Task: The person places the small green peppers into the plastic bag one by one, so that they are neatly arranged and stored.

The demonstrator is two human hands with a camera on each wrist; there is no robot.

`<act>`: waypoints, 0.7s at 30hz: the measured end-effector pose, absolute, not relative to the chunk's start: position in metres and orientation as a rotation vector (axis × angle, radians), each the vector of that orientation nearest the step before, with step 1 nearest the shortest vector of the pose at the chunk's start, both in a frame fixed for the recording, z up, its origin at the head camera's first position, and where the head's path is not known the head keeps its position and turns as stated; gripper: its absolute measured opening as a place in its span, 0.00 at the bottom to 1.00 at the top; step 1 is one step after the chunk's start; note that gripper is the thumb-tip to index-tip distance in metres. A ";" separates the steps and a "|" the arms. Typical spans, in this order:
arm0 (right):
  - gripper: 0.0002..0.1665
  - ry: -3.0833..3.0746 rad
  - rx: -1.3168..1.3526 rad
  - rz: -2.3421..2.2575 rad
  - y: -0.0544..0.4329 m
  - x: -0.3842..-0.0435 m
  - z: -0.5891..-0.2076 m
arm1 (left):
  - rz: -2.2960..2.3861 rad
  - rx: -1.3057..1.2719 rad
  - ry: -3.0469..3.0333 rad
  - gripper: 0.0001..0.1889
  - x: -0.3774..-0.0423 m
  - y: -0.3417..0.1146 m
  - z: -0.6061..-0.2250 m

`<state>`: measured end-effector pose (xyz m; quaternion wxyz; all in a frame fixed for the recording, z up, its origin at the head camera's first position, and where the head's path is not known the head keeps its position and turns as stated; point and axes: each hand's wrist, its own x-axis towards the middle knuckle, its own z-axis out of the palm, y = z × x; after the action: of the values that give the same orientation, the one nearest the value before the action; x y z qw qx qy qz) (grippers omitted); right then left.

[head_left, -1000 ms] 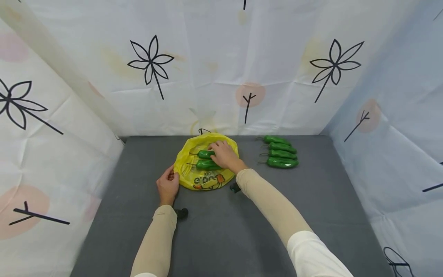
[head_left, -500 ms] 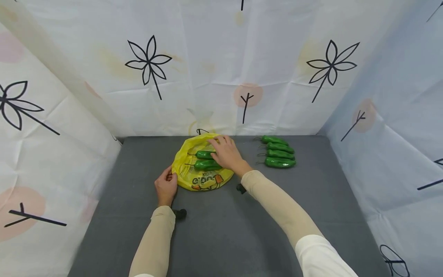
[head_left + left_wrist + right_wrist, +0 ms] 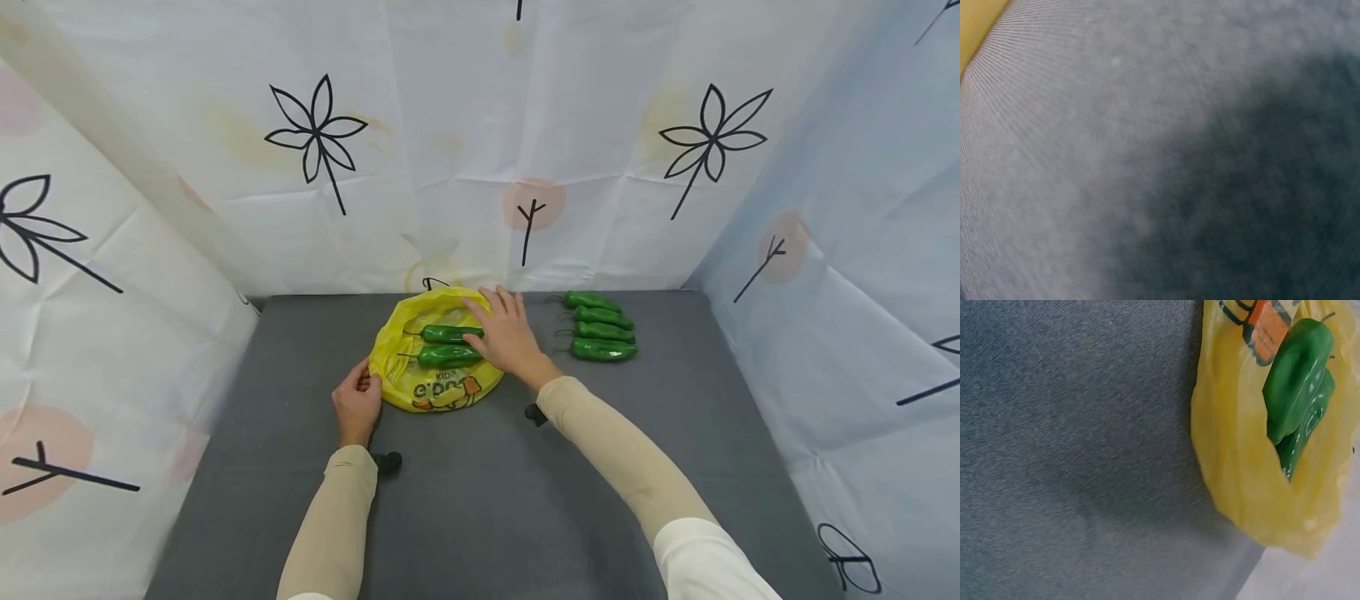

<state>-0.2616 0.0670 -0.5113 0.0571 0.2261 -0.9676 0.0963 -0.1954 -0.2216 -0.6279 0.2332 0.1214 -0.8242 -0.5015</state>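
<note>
White cloth [image 3: 450,100] w/ black line-drawn flowers & peach spots closes off back and both sides; we have a dark grey table [image 3: 465,508] in front. Yellow plastic bag [image 3: 397,379], printed w/ lettering & an orange-and-black figure nr its front edge, lies mouth open toward the back of table, approx. L of centre. Inside it we count 2 green peppers: far pepper [image 3: 446,334] and near pepper [image 3: 448,357], side by side, stems to L.

L hand [image 3: 357,404] at bag's L rim; we see its fingers pinching the yellow edge. R hand [image 3: 512,333] is over R part of bag, palm down, fingers spread, gripping nothing. R thumb is just by R ends of the 2 peppers; contact w/ pepper or bag: we can't tell.

To R of bag, apart from it, we log a row of four green peppers [image 3: 605,332] on table, close together, stems to L.

Both forearms in beige sleeves [image 3: 330,521]; small dark object [image 3: 388,464] at L wrist.

L wrist view mostly blurred grey; dark patch [image 3: 1260,187] lower R, unidentified. R wrist view: we get bag & both peppers in it, no fingers.
</note>
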 end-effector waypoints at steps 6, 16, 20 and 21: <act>0.43 -2.967 0.655 0.294 0.080 -0.260 -0.516 | -1.379 0.310 -2.261 0.19 -0.197 -0.224 -0.633; 0.52 -3.066 0.624 0.294 0.098 -0.253 -0.525 | -1.369 0.292 -2.258 0.19 -0.195 -0.224 -0.632; 0.56 -3.063 0.592 0.279 0.106 -0.249 -0.529 | -1.379 0.299 -2.267 0.19 -0.195 -0.223 -0.630; 0.57 -3.060 0.590 0.286 0.108 -0.248 -0.530 | -1.380 0.298 -2.268 0.19 -0.194 -0.223 -0.630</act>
<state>-0.2478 0.1083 -0.5301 0.0063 0.1884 -0.9778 0.0913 -0.1945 -0.2230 -0.6302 0.2329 0.1083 -0.8256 -0.5024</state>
